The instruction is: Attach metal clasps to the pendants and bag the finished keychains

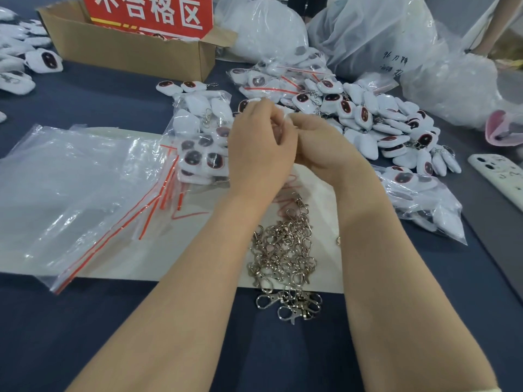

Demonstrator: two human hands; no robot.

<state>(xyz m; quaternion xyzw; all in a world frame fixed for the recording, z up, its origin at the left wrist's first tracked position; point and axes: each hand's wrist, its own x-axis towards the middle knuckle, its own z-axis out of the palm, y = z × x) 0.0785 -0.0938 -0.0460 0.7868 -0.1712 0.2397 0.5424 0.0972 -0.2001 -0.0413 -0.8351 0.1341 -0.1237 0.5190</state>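
Grip closed on both sides, left hand (pixel 260 148) and right hand (pixel 319 148) pinching a small pale item (pixel 280 124), mostly hidden by fingers, its axis unreadable, bagged pendants (pixel 201 137) just left of grip, clasps (pixel 283 258) below between forearms, loose pendants (pixel 382 120) heaped right.

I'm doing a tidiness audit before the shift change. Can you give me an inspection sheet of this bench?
Surface: dark blue table with a white sheet under the work.
Job's things: clasps heaped near; loose pendants piled far right; filled bags centre; empty zip bags left.
Clutter: phone at right edge.
Grippers: left hand and right hand meet, fingers curled; what they hold is hidden.
Cables: nothing seen.
Surroundings: cardboard box with red sign; big plastic sacks behind.
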